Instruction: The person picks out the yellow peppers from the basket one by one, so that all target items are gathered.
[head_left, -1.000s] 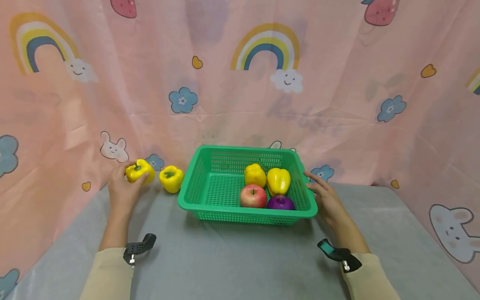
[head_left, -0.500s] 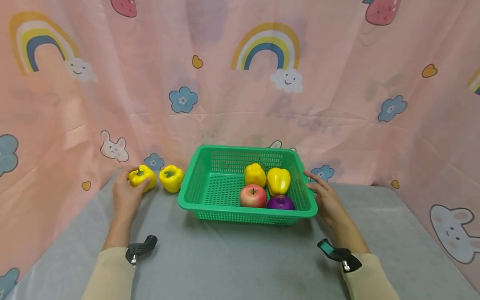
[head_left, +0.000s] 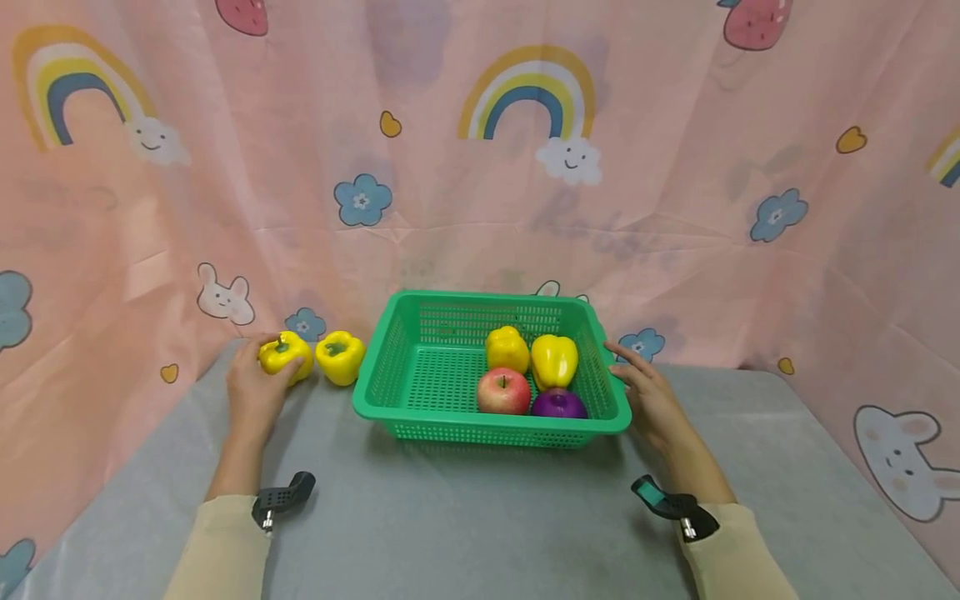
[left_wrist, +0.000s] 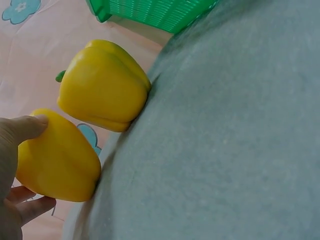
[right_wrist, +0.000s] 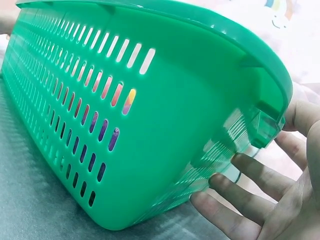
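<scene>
My left hand [head_left: 252, 387] grips a yellow bell pepper [left_wrist: 60, 160], thumb on one side and fingers on the other. This pepper rests at the back left of the grey table. Just right of it stands a second yellow bell pepper [head_left: 341, 358]. A green plastic basket [head_left: 450, 421] sits at the middle, with two yellow bell peppers [head_left: 554, 362], a red apple [head_left: 504, 392] and a purple onion-like thing [head_left: 559, 404] in its right half. My right hand [head_left: 660, 408] touches the basket's right end, its fingers [right_wrist: 255, 175] fairly straight against the outer wall; part of its grasp is hidden.
A pink curtain [head_left: 420, 267] printed with rainbows, flowers and rabbits hangs right behind the table. Grey cloth [head_left: 465, 517] covers the tabletop. Each wrist wears a black camera mount [head_left: 283, 497].
My left hand has lowered the bell pepper to the table and shifted slightly right, nearer the second pepper. The right hand and the basket stay in place.
</scene>
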